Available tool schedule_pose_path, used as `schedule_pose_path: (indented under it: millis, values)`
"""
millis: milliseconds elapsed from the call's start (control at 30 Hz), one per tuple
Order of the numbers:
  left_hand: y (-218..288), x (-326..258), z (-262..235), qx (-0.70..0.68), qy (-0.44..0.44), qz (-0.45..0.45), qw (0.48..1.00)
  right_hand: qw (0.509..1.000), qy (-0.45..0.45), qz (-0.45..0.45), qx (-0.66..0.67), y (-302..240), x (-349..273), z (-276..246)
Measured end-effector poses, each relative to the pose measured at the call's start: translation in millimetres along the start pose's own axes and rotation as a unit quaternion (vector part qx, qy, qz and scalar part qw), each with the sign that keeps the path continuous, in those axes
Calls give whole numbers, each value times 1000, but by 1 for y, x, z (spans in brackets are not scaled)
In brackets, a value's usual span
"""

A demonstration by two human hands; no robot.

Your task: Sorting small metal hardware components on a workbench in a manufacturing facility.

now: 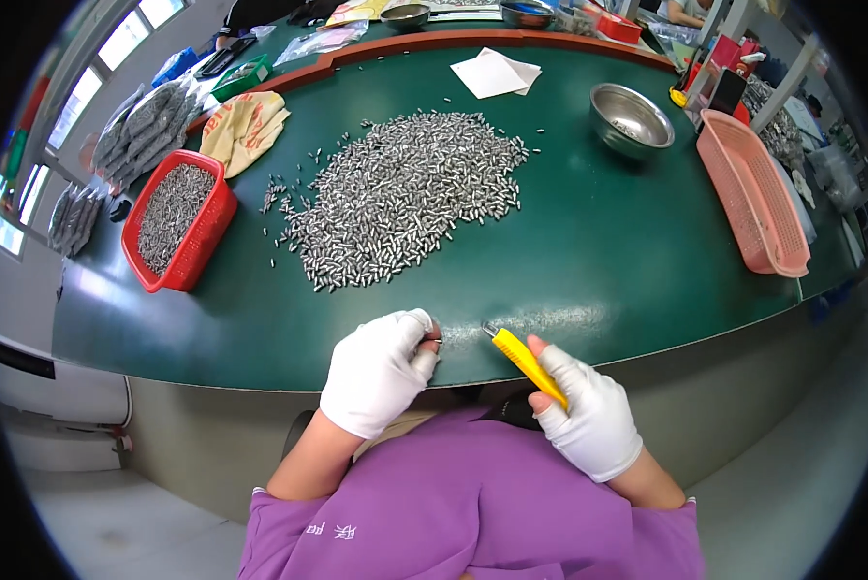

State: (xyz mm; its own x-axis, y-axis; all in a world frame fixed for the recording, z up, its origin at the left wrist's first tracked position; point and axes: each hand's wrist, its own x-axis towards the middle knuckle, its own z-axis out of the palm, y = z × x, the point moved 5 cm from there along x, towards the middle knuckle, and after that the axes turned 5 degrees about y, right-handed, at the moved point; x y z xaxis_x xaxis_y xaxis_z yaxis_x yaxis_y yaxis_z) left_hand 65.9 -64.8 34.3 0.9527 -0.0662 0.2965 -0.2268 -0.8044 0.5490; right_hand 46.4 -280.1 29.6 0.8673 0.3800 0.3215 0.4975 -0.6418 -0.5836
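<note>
My left hand [378, 372], in a white glove with bare fingertips, is closed near the table's front edge. A tiny piece of metal [439, 340] shows at its thumb and fingertips; most of it is hidden. In a matching glove, my right hand [590, 414] grips a yellow utility knife [526, 364]. The knife's metal tip points up and left, toward my left hand but apart from it. Beyond both hands, a broad heap of small silvery bullet-shaped metal parts [405, 198] lies on the green table [588, 251].
At left stands a red basket [206, 242] full of similar parts, beside a cream plastic bag [243, 130]. White paper [497, 74] lies behind the heap. To the right are a steel bowl [632, 145] and a pink basket [734, 193]. A red-brown ledge [405, 43] borders the table's back.
</note>
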Motion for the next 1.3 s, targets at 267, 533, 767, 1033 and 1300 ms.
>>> schedule_pose_path:
  millis: [267, 533, 767, 1033, 1300]
  values:
    - [-3, -4, 1, -9, -4, -28, 1000, 995, -89, -15, -36, -10, -1, 26]
    - [-5, -3, 0, -11, -39, -82, 996, 992, -104, -35, -69, -25, 7, 28]
    - [-6, -4, 2, -21, -48, -90, 995, 991, -103, -22, -86, -28, 5, 28]
    - [-6, -4, 1, -32, -27, -58, 997, 992, -126, -10, -24, -24, 10, 28]
    - [-8, -2, 0, -39, -31, -51, 997, 988, -148, -21, -40, -28, 16, 25]
